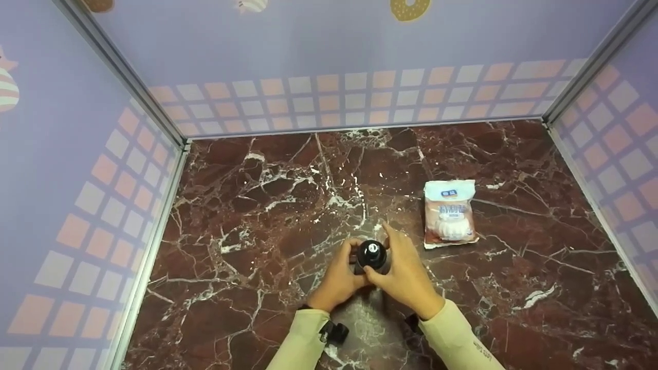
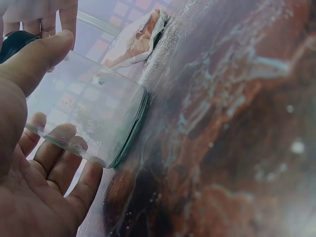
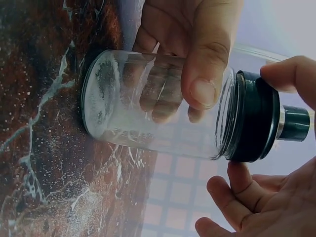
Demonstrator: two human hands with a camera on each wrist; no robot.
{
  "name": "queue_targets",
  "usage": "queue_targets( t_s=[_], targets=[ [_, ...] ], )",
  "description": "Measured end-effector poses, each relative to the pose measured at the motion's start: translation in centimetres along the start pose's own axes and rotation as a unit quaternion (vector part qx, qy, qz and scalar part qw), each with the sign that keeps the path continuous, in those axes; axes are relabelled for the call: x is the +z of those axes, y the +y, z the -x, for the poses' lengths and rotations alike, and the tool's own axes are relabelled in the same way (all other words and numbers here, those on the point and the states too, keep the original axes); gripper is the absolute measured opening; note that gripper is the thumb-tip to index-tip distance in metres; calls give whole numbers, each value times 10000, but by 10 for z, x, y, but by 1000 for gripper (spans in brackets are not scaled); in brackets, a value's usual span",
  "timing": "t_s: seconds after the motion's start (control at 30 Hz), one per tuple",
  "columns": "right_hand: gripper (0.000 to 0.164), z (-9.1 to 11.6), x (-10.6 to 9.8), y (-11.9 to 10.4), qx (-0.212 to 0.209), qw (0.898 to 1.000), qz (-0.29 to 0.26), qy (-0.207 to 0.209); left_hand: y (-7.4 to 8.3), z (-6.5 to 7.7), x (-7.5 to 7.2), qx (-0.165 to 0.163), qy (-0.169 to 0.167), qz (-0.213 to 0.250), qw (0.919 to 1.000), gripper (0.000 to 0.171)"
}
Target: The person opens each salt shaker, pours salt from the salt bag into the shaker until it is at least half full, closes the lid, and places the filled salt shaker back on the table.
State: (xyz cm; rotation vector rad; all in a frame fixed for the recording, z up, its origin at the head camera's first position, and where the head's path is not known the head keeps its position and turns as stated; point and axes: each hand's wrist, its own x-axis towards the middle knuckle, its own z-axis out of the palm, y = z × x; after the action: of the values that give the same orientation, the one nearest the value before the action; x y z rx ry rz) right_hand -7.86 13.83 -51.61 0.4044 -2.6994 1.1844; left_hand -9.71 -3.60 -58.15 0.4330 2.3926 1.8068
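Here, your left hand (image 1: 339, 280) curls round the clear jar (image 3: 143, 116) and your right hand (image 1: 408, 270) pinches its black lid (image 3: 254, 116) — a packet (image 1: 450, 213) lies at the jar's two o'clock.
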Motion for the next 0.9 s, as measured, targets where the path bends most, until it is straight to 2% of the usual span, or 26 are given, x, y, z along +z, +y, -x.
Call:
queue_targets(
  t_s=[0.3,0.37,0.53,0.9],
  targets=[
    [99,0,0,2,-208,9998,-47,-17,4,0,0,-170,2,279,9995,70],
    [100,0,0,2,-217,9998,-4,16,-1,-1,0,-121,-31,247,9996,69],
    [102,0,1,1,-178,9998,43,76,-1,0,0,71,28,-2,10000,70],
    [97,1,1,2,-297,9994,-193,21,-3,-1,3,-80,103,55,9999,73]
  ],
)
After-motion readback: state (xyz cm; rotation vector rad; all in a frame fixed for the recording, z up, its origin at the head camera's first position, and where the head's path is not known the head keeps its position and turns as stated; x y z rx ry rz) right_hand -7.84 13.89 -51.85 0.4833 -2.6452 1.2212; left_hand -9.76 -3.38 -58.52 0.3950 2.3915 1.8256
